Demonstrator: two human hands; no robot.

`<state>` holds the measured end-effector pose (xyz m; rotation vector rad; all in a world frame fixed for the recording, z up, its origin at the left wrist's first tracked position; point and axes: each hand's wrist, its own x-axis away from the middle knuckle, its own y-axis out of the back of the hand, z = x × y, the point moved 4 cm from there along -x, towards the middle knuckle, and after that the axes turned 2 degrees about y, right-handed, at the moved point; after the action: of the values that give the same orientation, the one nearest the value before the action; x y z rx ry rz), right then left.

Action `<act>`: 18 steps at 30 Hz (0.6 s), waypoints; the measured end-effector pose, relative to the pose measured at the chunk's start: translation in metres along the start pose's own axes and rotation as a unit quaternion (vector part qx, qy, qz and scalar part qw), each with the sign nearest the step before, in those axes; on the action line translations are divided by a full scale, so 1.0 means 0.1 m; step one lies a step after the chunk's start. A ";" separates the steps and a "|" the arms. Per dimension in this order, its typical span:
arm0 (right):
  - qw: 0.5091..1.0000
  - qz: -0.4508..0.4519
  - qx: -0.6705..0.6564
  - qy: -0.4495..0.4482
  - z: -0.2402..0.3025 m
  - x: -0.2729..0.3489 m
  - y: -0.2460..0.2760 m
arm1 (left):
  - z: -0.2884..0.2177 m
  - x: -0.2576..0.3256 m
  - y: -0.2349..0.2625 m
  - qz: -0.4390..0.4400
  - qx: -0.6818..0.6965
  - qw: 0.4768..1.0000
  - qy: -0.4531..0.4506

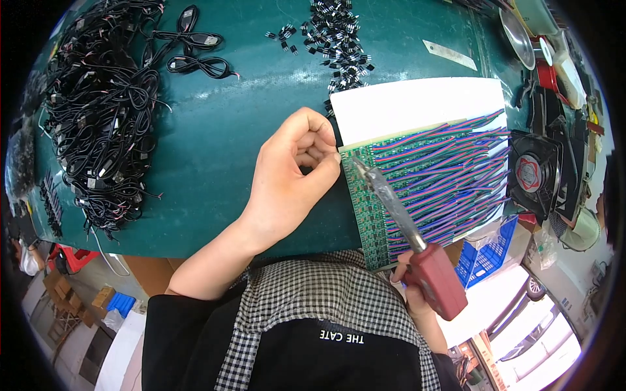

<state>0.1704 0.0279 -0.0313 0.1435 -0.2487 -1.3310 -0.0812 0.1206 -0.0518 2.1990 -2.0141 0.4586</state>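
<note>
My right hand (419,305) grips the red handle of a soldering iron (440,280), whose metal barrel slants up and left. Its tip is over the upper left part of a panel of green circuit boards (368,225). Thumb and forefinger of my left hand (283,179) are pinched together at the panel's upper left corner; whatever lies between them is too small to make out. From the boards, rows of red, blue, green and dark wires (443,173) run to the right. Beneath everything is a white sheet (417,107), bare along its far side.
A large heap of black cables with USB plugs (107,130) covers the left of the green table (215,143). Small black three-legged parts (339,45) are piled at the far middle. A flat metal blade (450,55) lies far right, a black fan (535,173) beside the wires.
</note>
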 end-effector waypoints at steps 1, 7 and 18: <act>1.000 0.000 -0.001 0.001 0.03 -0.01 0.01 | 0.00 0.00 0.00 0.001 0.000 1.000 -0.001; 0.996 -0.029 -0.068 -0.054 0.18 -0.18 -0.03 | -0.01 0.02 0.01 0.000 -0.007 1.000 0.000; 0.982 -0.032 -0.142 -0.124 0.12 -0.09 -0.06 | -0.39 -0.52 0.48 -0.102 -0.359 0.906 -0.200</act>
<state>0.1592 0.0353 -0.0218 -0.2583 -0.2635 -1.4350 -0.1378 0.1763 -0.0362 2.0559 -1.6678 -0.7091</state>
